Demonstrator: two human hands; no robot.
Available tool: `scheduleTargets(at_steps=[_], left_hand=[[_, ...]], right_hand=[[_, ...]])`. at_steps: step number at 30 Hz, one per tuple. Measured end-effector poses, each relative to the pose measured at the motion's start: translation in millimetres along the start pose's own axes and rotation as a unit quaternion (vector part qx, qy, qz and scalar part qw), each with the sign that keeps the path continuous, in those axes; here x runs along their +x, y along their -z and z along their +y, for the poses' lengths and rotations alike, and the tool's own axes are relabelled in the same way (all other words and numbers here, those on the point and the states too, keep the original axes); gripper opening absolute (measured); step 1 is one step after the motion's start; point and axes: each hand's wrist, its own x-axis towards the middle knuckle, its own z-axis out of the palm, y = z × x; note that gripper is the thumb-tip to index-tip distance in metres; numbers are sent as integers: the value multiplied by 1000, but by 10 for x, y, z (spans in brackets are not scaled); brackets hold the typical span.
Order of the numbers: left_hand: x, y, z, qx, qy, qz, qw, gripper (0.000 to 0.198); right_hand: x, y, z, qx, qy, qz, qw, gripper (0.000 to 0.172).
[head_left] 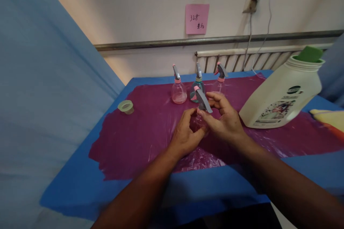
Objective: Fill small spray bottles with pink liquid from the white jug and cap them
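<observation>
Between my hands is a spray bottle with a grey lever and pink nozzle; its clear lower body is mostly covered by my fingers. My left hand wraps round the body from the left. My right hand has its thumb and fingers closed about the pink collar under the spray head. Just behind stand three more spray bottles: a clear one with pinkish liquid, a teal one partly hidden by the held bottle, and another pink-collared one partly behind my right hand.
A large cream jug with a green piece in its mouth stands at right. A small pale-green cap lies at left on the purple plastic sheet. A yellow cloth-like item is at far right. Behind are a wall rail and cords.
</observation>
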Motion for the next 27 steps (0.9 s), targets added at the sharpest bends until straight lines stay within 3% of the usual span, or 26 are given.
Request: scheduleTargets(at_steps=[5, 11, 18, 24, 27], left_hand=[[1, 0, 13, -3, 31, -6, 1000, 66], [10, 1, 33, 1, 19, -12, 1000, 68], [51, -11, 32, -15, 20, -25, 999, 69], [32, 2, 78, -23, 15, -32, 999, 65], [17, 0, 62, -34, 29, -26, 999, 65]], right_hand=[[-24, -12, 14, 5, -11, -27, 1000, 73], [15, -34, 76, -27, 7, 21, 999, 67], [-16, 24, 70, 5, -10, -37, 999, 80], [40, -8, 64, -35, -4, 8, 999, 76], [25, -1, 76, -13, -2, -13, 1000, 81]])
